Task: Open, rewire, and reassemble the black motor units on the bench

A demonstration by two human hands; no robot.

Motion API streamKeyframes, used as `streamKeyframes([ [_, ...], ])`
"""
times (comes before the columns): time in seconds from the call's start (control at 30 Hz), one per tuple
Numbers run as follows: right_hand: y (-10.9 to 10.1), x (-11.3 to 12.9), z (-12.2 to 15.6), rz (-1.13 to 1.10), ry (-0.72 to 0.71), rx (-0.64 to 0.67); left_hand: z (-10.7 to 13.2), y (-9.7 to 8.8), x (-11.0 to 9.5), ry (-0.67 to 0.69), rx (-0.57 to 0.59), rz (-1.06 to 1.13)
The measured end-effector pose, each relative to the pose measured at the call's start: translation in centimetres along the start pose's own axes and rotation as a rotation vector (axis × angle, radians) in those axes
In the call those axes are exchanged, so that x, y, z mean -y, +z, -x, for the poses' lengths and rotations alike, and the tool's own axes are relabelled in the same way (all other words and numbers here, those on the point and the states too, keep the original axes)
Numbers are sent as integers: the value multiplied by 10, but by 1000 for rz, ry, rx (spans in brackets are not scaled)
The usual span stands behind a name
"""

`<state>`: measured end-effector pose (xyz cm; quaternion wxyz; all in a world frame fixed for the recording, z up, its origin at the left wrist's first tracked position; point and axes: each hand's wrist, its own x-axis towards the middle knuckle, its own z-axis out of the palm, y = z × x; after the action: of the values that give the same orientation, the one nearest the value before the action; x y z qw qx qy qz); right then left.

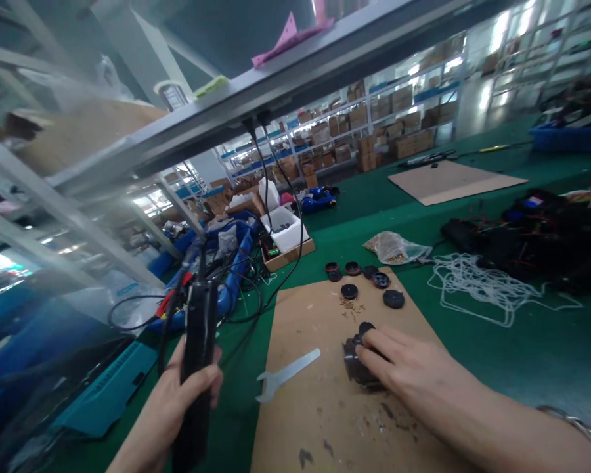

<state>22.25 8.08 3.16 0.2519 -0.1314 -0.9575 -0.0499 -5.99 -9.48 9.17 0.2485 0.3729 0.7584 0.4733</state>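
Note:
My left hand point(172, 407) grips a black electric screwdriver point(198, 348) upright, its cables rising to the shelf above. My right hand point(398, 358) holds a dark ribbed cylindrical part point(355, 361) on a brown cardboard sheet point(320, 407). A flat steel open-end wrench point(285, 374) lies between my hands. Farther along the sheet are several black round discs point(349, 291) and a small scatter of brass screws point(350, 305). What the part's hidden side looks like, behind my fingers, I cannot tell.
A metal shelf frame point(226, 125) crosses overhead at left. Blue bins with cables point(226, 289) and a white box point(284, 230) stand beyond the screwdriver. On the green mat lie white cord point(477, 286), a plastic bag point(394, 248), and black wired parts point(517, 240).

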Motion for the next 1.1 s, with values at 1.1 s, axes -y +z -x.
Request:
streamKeyframes([
  [1.1,-7,-2,-6,-229,99,17,-74,153,-102,617,-303,820],
])
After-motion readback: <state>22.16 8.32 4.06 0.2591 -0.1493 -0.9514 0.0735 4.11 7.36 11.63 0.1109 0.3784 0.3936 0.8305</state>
